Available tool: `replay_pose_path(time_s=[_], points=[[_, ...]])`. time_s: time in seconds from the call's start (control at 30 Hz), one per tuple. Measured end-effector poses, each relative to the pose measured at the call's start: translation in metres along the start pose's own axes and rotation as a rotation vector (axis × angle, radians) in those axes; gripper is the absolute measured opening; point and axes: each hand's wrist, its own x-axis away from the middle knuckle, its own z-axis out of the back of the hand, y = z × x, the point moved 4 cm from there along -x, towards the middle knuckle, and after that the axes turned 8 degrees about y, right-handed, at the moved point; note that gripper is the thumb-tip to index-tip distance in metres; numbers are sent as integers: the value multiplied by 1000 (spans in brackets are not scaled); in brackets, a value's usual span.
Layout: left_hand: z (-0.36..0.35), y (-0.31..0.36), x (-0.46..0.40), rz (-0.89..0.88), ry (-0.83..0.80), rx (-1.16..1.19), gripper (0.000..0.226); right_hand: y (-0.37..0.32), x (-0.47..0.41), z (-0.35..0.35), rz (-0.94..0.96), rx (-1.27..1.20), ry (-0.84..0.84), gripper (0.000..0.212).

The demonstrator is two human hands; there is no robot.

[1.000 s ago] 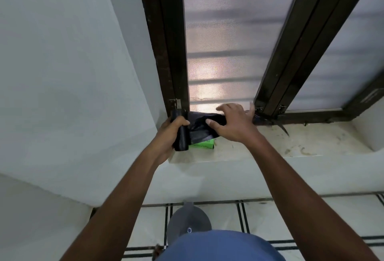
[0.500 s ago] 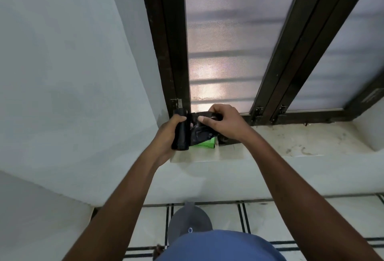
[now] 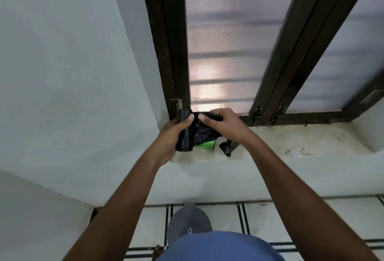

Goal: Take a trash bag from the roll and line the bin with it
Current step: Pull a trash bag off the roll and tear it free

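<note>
The tall window with frosted glass panes (image 3: 224, 38) in a dark brown frame fills the upper part of your view, and the pale painted wall (image 3: 62, 73) runs down the left. Under the window lies the white stone sill (image 3: 291, 142), stained and scuffed on its bare right part. Below it you see the floor of pale tiles with dark double lines (image 3: 270, 219), and at the bottom edge the blue cloth of your shirt (image 3: 220, 248), with a round grey bin lid (image 3: 188, 223) just above it on the floor.

Both of your bare forearms reach up to the left end of the sill, and your hands are close together there, thumbs nearly touching. Your left hand (image 3: 172, 136) is wrapped round the black roll of plastic trash bags (image 3: 185, 134), which stands roughly upright just above the sill edge. Your right hand (image 3: 224, 127) has its fingers curled over the loose black bag sheet (image 3: 202, 134) that comes off the roll, pinching it right beside the roll. A crumpled end of the same black plastic (image 3: 226, 148) hangs under your right wrist and touches the sill. A small bright green packet (image 3: 204, 145) lies on the sill just behind and below the roll, partly hidden by it.
</note>
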Motion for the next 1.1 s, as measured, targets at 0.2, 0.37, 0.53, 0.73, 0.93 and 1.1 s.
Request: replay_pose_path(time_s=[0.2, 0.37, 0.53, 0.73, 0.93, 1.1], points=[[-1, -1, -1, 34, -45, -23, 49, 1, 3, -7, 20, -133, 36, 25], [3, -3, -1, 9, -40, 6, 46, 6, 1, -15, 38, -154, 60, 25], [5, -5, -1, -40, -30, 68, 48, 3, -4, -25, 72, -95, 134, 37], [5, 8, 7, -143, -80, 119, 23, 49, -18, -10, -102, 65, 339, 44], [6, 12, -6, -116, 74, 239, 51, 11, -12, -26, -213, -188, 46, 58], [7, 10, -6, -100, 113, 291, 41, 10, 2, -25, -143, -121, -224, 44]])
